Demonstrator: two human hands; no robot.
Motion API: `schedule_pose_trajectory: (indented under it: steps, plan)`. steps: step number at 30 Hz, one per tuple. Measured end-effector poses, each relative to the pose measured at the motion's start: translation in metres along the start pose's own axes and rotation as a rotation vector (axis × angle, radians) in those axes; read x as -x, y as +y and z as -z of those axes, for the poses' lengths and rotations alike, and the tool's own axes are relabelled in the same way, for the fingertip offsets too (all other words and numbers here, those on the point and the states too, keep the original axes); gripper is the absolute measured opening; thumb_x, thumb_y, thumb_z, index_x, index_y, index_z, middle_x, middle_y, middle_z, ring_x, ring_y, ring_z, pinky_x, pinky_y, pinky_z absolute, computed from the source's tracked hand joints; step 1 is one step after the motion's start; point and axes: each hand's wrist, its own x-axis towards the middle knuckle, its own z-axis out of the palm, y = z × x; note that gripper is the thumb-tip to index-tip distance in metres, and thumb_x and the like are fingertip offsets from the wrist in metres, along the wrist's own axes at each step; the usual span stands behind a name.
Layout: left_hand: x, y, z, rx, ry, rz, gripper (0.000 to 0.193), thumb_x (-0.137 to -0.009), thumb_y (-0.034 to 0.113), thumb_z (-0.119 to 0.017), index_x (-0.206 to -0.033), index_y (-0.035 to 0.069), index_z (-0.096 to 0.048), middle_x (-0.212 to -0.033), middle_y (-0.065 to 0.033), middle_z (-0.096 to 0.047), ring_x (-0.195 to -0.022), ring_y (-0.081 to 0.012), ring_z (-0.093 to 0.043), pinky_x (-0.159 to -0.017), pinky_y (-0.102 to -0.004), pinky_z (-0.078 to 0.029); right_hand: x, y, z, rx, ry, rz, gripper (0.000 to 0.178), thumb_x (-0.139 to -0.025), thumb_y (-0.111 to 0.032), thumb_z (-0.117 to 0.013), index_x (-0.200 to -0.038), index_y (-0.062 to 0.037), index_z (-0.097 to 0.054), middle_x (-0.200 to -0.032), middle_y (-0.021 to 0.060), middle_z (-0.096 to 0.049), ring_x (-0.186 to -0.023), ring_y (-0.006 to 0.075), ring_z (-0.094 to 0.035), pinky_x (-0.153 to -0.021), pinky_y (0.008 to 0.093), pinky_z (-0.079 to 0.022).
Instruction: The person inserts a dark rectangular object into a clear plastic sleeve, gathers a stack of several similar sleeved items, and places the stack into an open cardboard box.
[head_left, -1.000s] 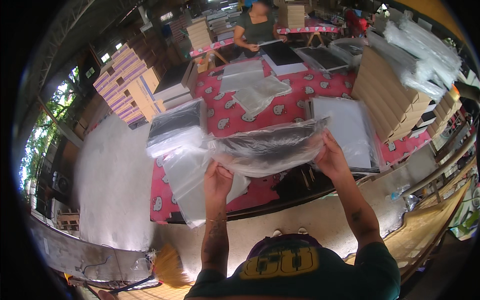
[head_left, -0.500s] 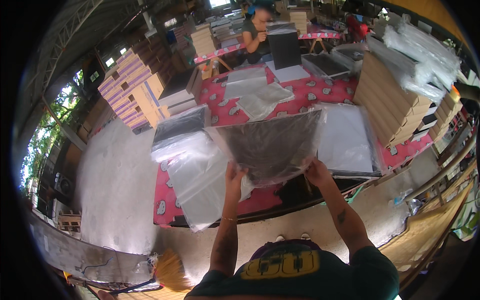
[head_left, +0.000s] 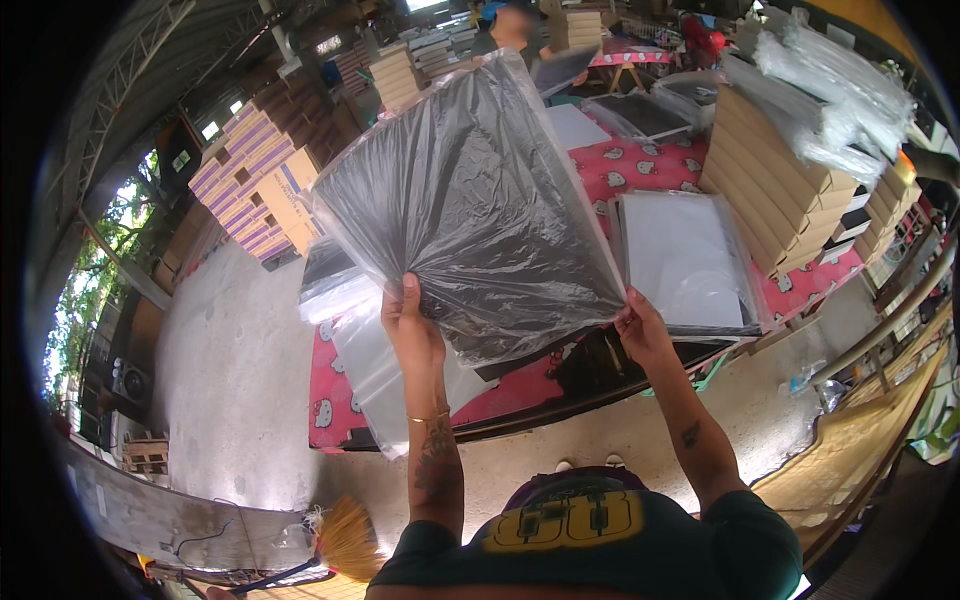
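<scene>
A large flat black panel in a clear plastic bag (head_left: 490, 210) is raised and tilted in front of me, above the table. My left hand (head_left: 412, 325) pinches its lower left edge, and the plastic creases outward from the thumb. At the lower right corner my right hand (head_left: 642, 325) grips the bag between thumb and fingers. Under the held panel, clear plastic bags (head_left: 375, 365) lie on the left of the table. Right of it rests a white sheet (head_left: 685, 260) on a plastic-wrapped dark stack.
The table has a pink patterned cover (head_left: 650, 168). Brown cartons (head_left: 775, 185) are stacked at its right, with plastic-wrapped packs (head_left: 840, 100) on top. More boxes (head_left: 255, 185) stand at the far left. Across the table a person (head_left: 505, 35) handles a dark panel (head_left: 562, 70). A broom (head_left: 347, 540) is at lower left.
Both hands have kept hold of the bagged panel. It has swung up from a low, flatter position and now hides much of the table. The person opposite has tilted their panel.
</scene>
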Motion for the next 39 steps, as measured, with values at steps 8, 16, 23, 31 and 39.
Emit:
schedule_pose_trajectory:
  steps: [8,16,23,31,39]
  plan:
    - [0.020,-0.018,-0.024,0.031,0.032,0.117,0.014,-0.093,0.008,-0.058,-0.106,0.002,-0.060,-0.101,-0.0047,-0.063,-0.089,-0.0108,-0.058,-0.083,-0.0244,-0.045,0.018,0.005,-0.097,-0.091,-0.064,0.247,0.042,-0.095,-0.029,-0.056,-0.126,-0.0026,-0.048,-0.120,0.0120,-0.059,-0.108,0.0248,-0.059,-0.094,0.0423,-0.048]
    - [0.109,-0.069,-0.021,-0.237,-0.210,0.411,0.017,-0.095,0.023,-0.058,-0.097,0.006,-0.060,-0.071,0.0025,-0.055,-0.058,-0.0103,-0.061,-0.057,-0.0235,-0.053,0.010,-0.041,-0.083,-0.273,0.019,0.438,0.045,-0.093,-0.032,-0.057,-0.119,0.0040,-0.052,-0.117,0.0172,-0.060,-0.108,0.0303,-0.059,-0.098,0.0450,-0.047]
    - [0.112,-0.100,-0.011,-0.221,-0.261,0.611,0.024,-0.094,0.022,-0.059,-0.097,-0.001,-0.057,-0.082,-0.0054,-0.061,-0.069,-0.0165,-0.066,-0.069,-0.0256,-0.055,0.016,-0.044,-0.055,-0.255,0.167,0.537,0.040,-0.094,-0.031,-0.057,-0.115,0.0034,-0.054,-0.113,0.0171,-0.061,-0.105,0.0289,-0.060,-0.095,0.0442,-0.049]
    - [0.129,-0.147,-0.062,0.063,-0.247,0.753,0.015,-0.096,0.008,-0.050,-0.106,-0.002,-0.055,-0.093,-0.0061,-0.057,-0.083,-0.0231,-0.068,-0.082,-0.0385,-0.057,0.027,-0.076,-0.017,-0.116,0.552,0.789,0.038,-0.094,-0.025,-0.057,-0.120,0.0012,-0.046,-0.118,0.0137,-0.056,-0.103,0.0260,-0.059,-0.093,0.0425,-0.050]
    - [0.133,-0.213,-0.114,0.127,-0.227,0.832,0.017,-0.093,-0.002,-0.042,-0.105,-0.006,-0.053,-0.097,-0.0086,-0.054,-0.094,-0.0283,-0.065,-0.090,-0.0439,-0.054,0.028,-0.117,0.051,-0.022,0.431,0.856,0.038,-0.094,-0.018,-0.058,-0.124,-0.0034,-0.042,-0.122,0.0115,-0.052,-0.111,0.0227,-0.053,-0.094,0.0407,-0.046]
